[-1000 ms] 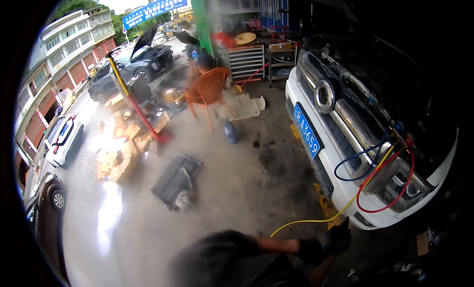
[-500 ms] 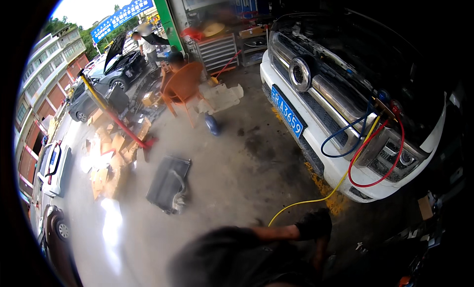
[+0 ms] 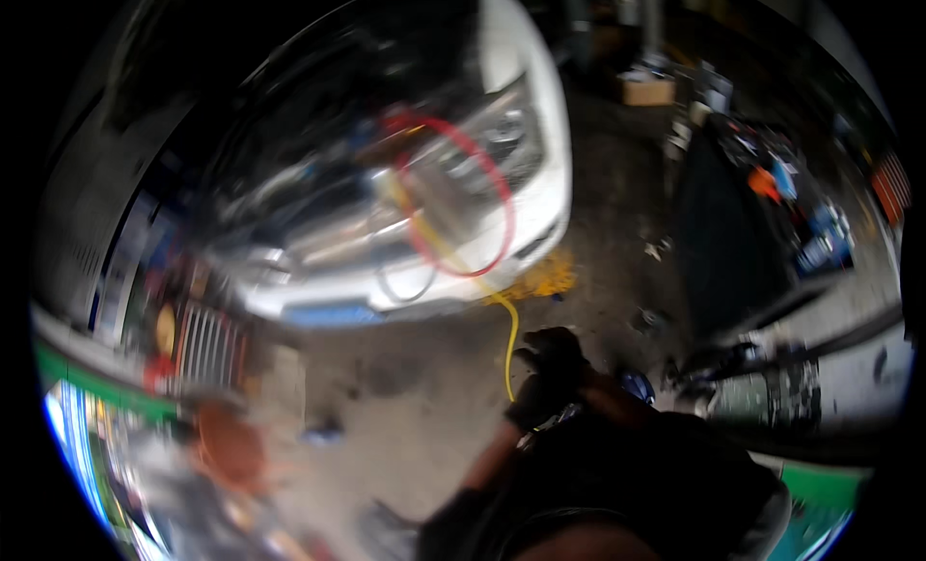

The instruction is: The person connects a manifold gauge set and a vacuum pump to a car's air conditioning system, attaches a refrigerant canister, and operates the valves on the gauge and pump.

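Observation:
Both my hands wear dark gloves and are close together in front of my body, blurred by motion. My left hand (image 3: 532, 403) is the lower one, and my right hand (image 3: 555, 353) is just above it. Their fingers merge into one dark shape, so whether they hold anything does not show. A yellow hose (image 3: 511, 341) runs down from the front of a white car (image 3: 555, 185) and passes out of sight by my left hand. A red hose (image 3: 508, 209) loops over the headlight (image 3: 506, 127), and a dark hose loop (image 3: 410, 299) hangs beside it.
A black cart (image 3: 728, 233) topped with tools and bright items stands at the right. A cardboard box (image 3: 648, 90) lies behind it. To the left are a drawer cabinet (image 3: 210, 341) and a brown chair (image 3: 230, 447). Yellow paint (image 3: 550, 276) marks the floor under the bumper.
My view has swung right, so the car now lies ahead to the left and the black cart shows. Both gloved hands are now together before my body; the left was hidden earlier.

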### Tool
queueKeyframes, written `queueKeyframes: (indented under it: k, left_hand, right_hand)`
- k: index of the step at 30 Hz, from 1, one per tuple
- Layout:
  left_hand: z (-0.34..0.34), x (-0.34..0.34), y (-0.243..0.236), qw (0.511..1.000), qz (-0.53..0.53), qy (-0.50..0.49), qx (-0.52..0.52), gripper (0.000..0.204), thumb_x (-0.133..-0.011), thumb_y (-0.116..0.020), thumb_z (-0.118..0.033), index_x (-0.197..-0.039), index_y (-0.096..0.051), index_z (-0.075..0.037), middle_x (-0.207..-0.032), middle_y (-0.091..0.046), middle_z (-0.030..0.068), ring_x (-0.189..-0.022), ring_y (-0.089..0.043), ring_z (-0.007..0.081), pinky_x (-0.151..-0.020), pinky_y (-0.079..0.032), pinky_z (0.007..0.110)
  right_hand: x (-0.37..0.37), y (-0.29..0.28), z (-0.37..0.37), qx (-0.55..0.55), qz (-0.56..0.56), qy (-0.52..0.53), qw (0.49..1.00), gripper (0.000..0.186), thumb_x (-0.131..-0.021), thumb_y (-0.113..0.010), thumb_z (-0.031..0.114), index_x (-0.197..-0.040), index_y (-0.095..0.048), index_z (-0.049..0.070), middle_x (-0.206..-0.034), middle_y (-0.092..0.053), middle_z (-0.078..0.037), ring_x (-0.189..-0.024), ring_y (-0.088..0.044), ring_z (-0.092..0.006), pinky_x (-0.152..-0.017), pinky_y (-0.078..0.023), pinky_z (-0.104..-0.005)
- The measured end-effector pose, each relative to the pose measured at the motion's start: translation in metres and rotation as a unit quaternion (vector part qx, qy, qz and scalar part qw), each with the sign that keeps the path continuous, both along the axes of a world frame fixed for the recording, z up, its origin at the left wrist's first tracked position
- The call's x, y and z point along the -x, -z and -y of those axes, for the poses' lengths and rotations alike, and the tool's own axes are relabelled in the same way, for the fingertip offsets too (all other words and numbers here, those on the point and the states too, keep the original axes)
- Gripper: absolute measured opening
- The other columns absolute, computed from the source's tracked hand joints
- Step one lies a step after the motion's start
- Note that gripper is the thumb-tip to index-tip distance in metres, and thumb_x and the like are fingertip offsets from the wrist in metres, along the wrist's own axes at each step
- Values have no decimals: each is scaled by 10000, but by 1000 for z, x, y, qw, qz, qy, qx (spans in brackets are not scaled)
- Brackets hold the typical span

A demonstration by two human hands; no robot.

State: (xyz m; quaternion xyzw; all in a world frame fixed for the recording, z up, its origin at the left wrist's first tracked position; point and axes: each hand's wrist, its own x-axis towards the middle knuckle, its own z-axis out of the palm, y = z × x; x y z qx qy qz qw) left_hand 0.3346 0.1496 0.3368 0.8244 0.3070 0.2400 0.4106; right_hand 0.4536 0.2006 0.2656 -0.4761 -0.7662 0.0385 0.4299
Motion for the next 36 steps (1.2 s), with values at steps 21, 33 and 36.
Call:
queueKeyframes:
  k: [21, 33, 36]
  left_hand:
    - [-24, -113, -2, 924, 28, 61, 376, 94, -904, -558, -21, -860, -630, 20, -756, -646, 54, -700, -610, 136, -643, -492, 277]
    - [-49, -85, 74, 980, -199, 9, 8, 88, -845, -562, -87, -759, -577, -89, -746, -568, 137, -700, -585, 315, -606, -454, 421]
    - [-43, -75, 97, 974, -224, -5, 23, 56, -811, -569, -71, -761, -580, -93, -756, -576, 135, -692, -590, 316, -613, -468, 418]
  right_hand:
    - [-108, 33, -15, 401, -799, -94, 437, 742, -897, -598, 519, -1460, -361, 98, -1486, -395, -65, -1415, -267, -281, -1101, -278, -464]
    - [-480, -37, 36, -221, -541, 415, 697, 237, -917, -619, 206, -1046, -642, 8, -905, -642, -56, -759, -606, -136, -652, -490, -269]
    - [-562, -28, 71, -287, -570, 454, 622, 284, -866, -676, 111, -1107, -620, -28, -969, -651, -81, -886, -599, -127, -784, -487, -277]
